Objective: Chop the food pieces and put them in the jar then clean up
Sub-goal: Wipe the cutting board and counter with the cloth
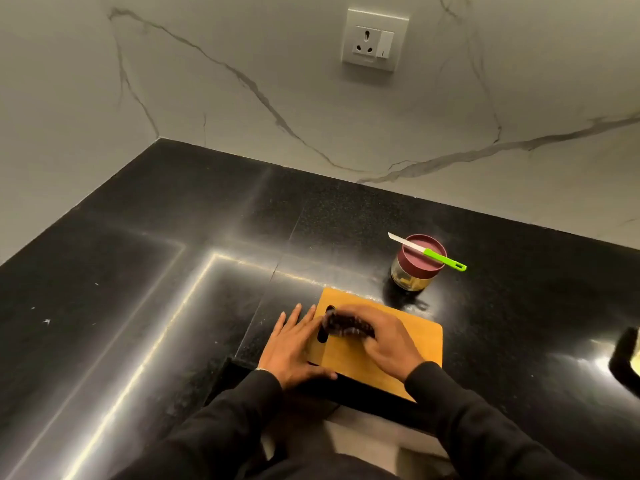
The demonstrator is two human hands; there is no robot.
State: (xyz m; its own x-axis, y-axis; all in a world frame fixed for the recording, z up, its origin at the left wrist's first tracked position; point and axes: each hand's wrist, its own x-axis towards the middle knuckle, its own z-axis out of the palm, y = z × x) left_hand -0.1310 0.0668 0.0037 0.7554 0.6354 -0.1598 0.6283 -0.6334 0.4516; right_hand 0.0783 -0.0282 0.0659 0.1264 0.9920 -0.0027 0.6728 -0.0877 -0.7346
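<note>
Left hand [294, 348], fingers straight, presses flat on the cutting board's [408, 344] 9 o'clock edge. Right hand [384, 341] grasps a dark, blurred cloth [346, 326] on the board. At 1 o'clock stands the lidded jar [417, 263], the green-handled knife [429, 252] resting across its lid.

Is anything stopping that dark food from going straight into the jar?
Yes. The jar has its maroon lid on, and the green-handled knife lies across that lid. The dark food sits on the cutting board under the right hand.
</note>
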